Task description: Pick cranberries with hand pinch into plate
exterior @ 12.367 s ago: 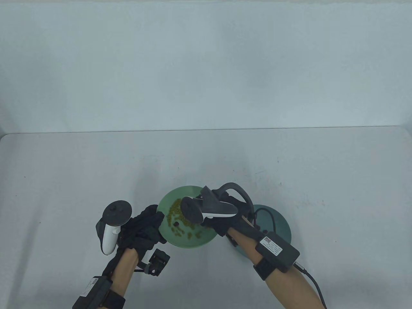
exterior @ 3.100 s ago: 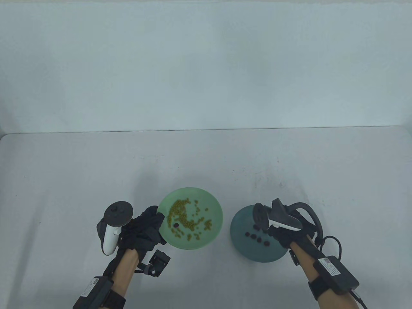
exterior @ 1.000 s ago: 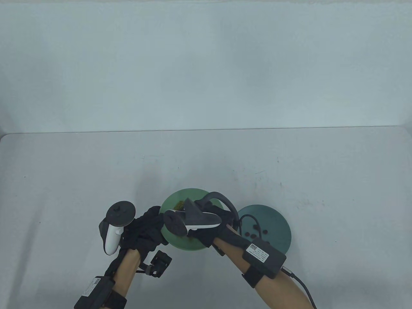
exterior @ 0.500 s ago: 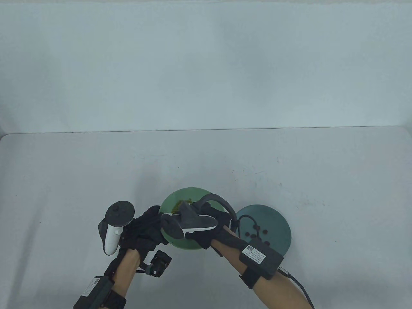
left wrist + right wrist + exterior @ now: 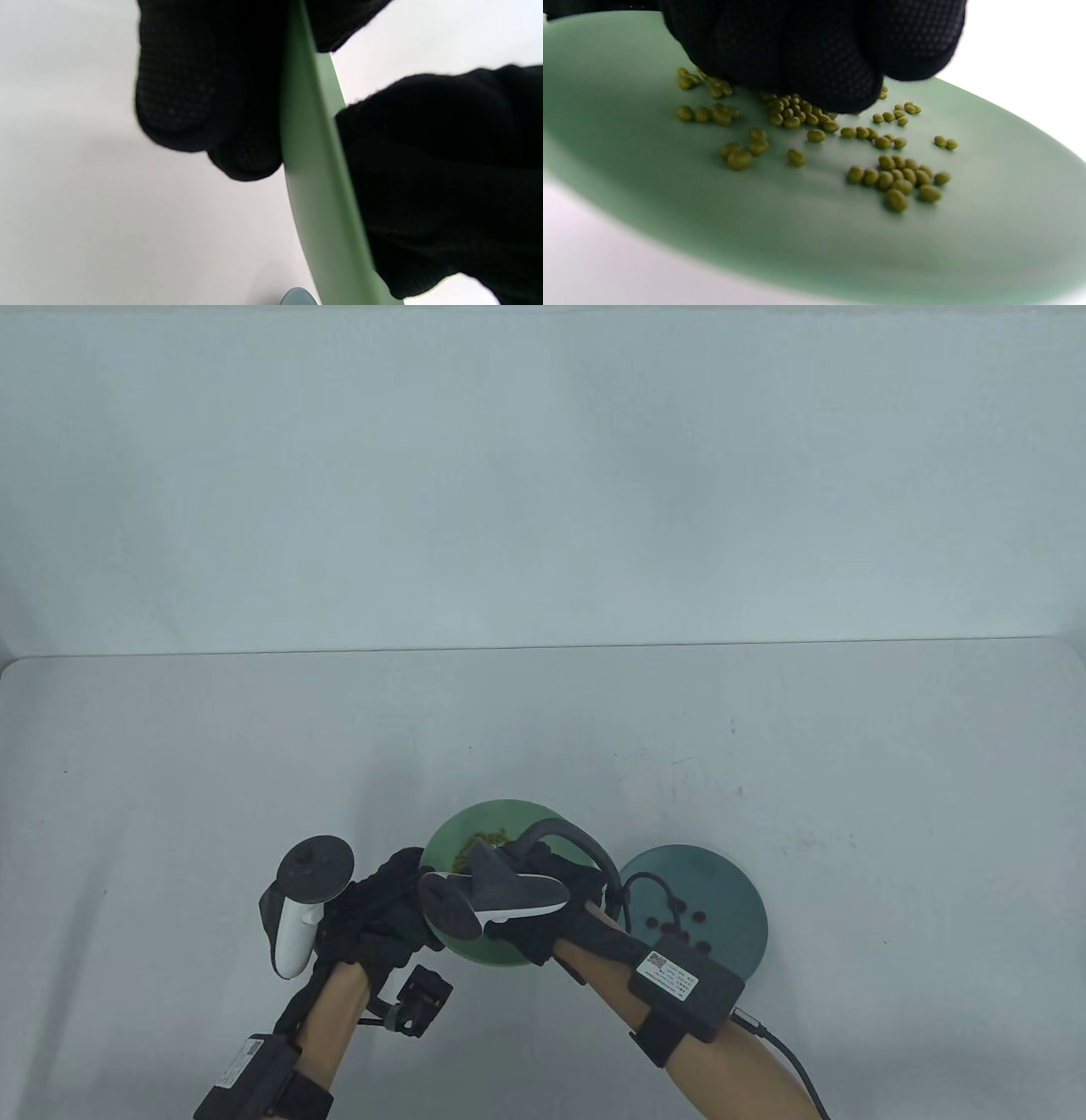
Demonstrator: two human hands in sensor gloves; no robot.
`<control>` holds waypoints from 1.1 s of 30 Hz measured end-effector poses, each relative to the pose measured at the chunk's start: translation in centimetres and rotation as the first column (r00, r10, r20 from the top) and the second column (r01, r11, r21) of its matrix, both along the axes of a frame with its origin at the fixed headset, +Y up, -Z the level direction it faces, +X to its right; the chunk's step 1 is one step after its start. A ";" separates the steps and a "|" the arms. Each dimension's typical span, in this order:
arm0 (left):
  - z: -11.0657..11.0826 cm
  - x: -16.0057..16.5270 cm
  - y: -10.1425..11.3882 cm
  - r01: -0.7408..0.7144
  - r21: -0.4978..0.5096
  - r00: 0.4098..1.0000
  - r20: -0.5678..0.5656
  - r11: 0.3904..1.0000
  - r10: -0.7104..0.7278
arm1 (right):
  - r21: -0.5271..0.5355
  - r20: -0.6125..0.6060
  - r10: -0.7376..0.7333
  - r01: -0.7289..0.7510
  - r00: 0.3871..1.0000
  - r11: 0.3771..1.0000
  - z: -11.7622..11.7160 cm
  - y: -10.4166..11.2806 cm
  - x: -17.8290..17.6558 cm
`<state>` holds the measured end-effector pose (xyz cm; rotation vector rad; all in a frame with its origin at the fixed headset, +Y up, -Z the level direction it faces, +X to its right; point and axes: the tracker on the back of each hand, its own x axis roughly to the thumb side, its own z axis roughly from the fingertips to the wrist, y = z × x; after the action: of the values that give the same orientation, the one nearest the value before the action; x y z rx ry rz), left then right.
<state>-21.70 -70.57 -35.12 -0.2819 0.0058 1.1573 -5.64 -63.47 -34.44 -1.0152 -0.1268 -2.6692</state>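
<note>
Already five dark cranberries (image 5: 676, 923) lie in the teal plate (image 5: 730, 882), just right of the right hand (image 5: 543, 912). That hand reaches down over the light green plate (image 5: 475, 827), its bunched fingertips (image 5: 835, 80) touching the heap of green beans (image 5: 895, 180); whether they pinch anything cannot be told. Left of it, the left hand (image 5: 382, 912) grips the green plate's near-left rim, fingers (image 5: 203, 93) on one face and thumb on the other. Both plates sit on the pale table (image 5: 170, 780).
</note>
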 end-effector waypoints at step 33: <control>0.0 -0.1 -0.1 0.028 -0.005 1.000 -0.006 1.000 -0.028 | 0.018 0.469 -0.054 0.052 0.882 0.998 -4.5 -2.0 20.2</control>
<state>-21.83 -70.70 -35.13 -0.2813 0.0181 1.1300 14.52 -65.47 -38.91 -0.3497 -0.1908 -2.9104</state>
